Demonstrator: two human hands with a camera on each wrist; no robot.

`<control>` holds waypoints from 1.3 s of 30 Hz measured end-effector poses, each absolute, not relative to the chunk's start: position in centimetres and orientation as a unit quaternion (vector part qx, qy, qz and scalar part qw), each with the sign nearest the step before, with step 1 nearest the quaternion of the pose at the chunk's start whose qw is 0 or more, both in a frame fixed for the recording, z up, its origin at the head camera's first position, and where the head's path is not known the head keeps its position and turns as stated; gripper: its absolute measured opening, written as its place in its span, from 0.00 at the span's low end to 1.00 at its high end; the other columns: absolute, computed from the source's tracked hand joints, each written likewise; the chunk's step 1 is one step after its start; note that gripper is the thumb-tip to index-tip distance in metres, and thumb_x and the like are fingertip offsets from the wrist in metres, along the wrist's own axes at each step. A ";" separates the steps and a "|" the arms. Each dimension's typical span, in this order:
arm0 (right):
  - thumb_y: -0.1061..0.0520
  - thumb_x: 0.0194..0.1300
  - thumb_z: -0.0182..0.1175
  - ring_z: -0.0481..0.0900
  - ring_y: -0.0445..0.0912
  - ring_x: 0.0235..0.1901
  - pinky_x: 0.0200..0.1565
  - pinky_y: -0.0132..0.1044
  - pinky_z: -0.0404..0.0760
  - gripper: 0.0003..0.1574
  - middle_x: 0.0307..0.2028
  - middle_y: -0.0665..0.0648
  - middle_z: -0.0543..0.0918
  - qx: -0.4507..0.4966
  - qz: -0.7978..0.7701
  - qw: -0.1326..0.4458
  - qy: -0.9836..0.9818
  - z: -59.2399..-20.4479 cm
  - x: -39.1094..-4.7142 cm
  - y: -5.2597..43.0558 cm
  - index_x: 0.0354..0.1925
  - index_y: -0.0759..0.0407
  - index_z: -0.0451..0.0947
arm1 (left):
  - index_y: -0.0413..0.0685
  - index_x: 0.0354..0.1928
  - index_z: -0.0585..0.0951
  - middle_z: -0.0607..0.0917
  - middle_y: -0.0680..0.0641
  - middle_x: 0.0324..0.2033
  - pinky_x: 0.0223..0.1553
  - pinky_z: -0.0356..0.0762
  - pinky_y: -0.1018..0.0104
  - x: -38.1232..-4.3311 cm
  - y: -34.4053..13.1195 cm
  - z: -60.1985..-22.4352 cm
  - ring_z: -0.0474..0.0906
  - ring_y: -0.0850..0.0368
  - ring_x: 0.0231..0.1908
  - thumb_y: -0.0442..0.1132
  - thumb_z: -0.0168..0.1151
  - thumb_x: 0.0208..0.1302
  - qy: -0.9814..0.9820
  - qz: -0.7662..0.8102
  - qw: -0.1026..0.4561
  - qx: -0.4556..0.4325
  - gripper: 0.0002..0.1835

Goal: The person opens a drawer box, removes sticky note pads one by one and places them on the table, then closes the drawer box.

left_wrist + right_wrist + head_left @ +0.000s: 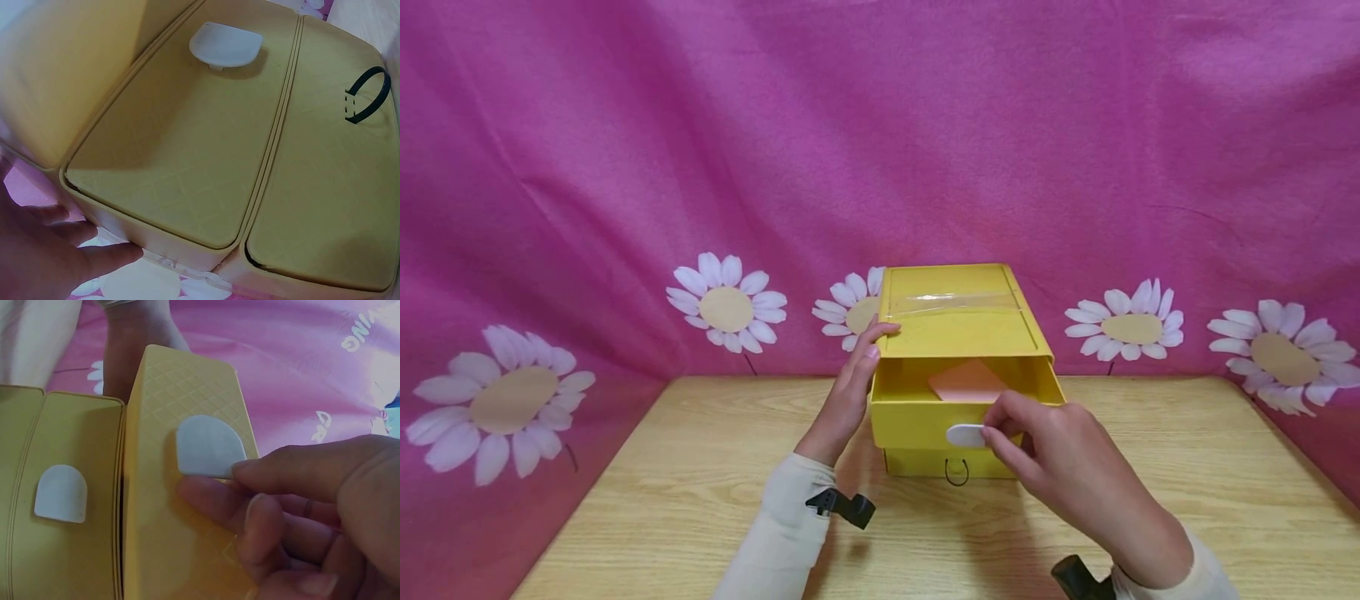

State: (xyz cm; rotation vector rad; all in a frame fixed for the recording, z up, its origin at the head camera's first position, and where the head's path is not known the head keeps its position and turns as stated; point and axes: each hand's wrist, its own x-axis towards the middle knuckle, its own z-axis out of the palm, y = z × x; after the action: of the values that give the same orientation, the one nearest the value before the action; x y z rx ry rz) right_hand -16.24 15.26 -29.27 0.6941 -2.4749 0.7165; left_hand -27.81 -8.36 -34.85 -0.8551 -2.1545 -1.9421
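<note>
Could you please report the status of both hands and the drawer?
Right hand pinching white handle; left hand at left side of yellow box. Upper drawer pulled out, pink sheet inside. No obstruction visible.

Before us a drawer box (955, 329) on the table (700, 500), cloth (880, 125) behind, paper (966, 383) in the upper drawer (910, 425), lower drawer (917, 464) beneath, our left hand (846, 396) at the box's left, our right hand (1067, 462) at the upper handle (964, 435)

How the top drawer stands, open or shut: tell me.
Open: the drawer juts from the box, and a pink thing shows inside.
</note>
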 end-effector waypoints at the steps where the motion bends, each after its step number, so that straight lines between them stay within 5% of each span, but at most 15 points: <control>1: 0.58 0.58 0.68 0.64 0.30 0.16 0.20 0.29 0.64 0.10 0.20 0.33 0.76 0.254 0.259 0.235 -0.902 -29.2 -16.2 15.3 0.29 0.43 0.77 | 0.61 0.66 0.65 0.44 0.55 0.75 0.69 0.46 0.43 -27.8 -8.4 -34.9 0.38 0.60 0.73 0.55 0.35 0.75 -0.711 -0.641 0.060 -0.282 0.23; 39: 0.56 0.54 0.71 0.58 0.27 0.16 0.20 0.25 0.60 0.15 0.18 0.27 0.66 0.307 0.203 0.270 -0.890 -28.9 -14.0 15.6 0.29 0.38 0.74 | 0.64 0.66 0.65 0.43 0.53 0.76 0.67 0.50 0.41 -27.8 -8.4 -34.9 0.42 0.55 0.72 0.56 0.35 0.74 -0.721 -0.635 0.064 -0.272 0.23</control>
State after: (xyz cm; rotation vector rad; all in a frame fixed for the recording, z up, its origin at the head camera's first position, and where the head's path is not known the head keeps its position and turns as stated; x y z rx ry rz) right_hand -14.02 15.63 -28.87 0.8268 -2.3985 0.5480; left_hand -27.77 -8.36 -34.91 -0.8215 -2.1763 -1.9164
